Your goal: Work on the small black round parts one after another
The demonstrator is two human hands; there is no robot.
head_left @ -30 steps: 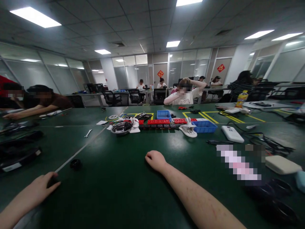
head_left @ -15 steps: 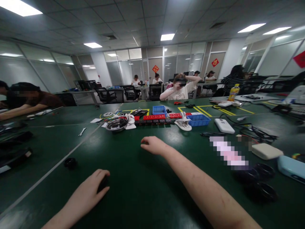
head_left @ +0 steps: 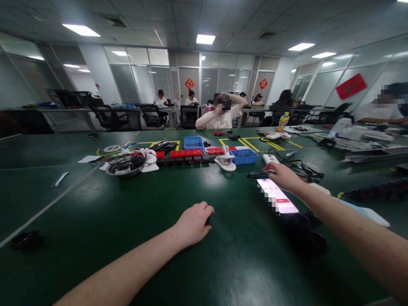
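My left hand (head_left: 195, 223) is on or just above the green table (head_left: 178, 191), its fingers loosely bent and the thumb apart, holding nothing. On the right, my right hand (head_left: 283, 175) hovers above the top end of a phone (head_left: 282, 202) with a lit, partly pixelated screen. Its fingers are slightly bent and apart, and nothing shows between them. Just beyond those fingers lies a white power bank (head_left: 270, 158), partly covered by the hand. My right forearm hides part of the things to the right of the phone.
Red and black power strips (head_left: 188, 156) run across the middle beside a blue bin (head_left: 245, 157) and a white clip (head_left: 225, 161). Cables fill a round dish (head_left: 124, 168). A wrench (head_left: 60, 179) lies left. Dark round parts (head_left: 307, 238) sit below the phone. A person (head_left: 221, 114) sits opposite.
The view has turned to the right. My right hand has moved right, to the phone and power bank. My left hand has moved forward and right over the table.
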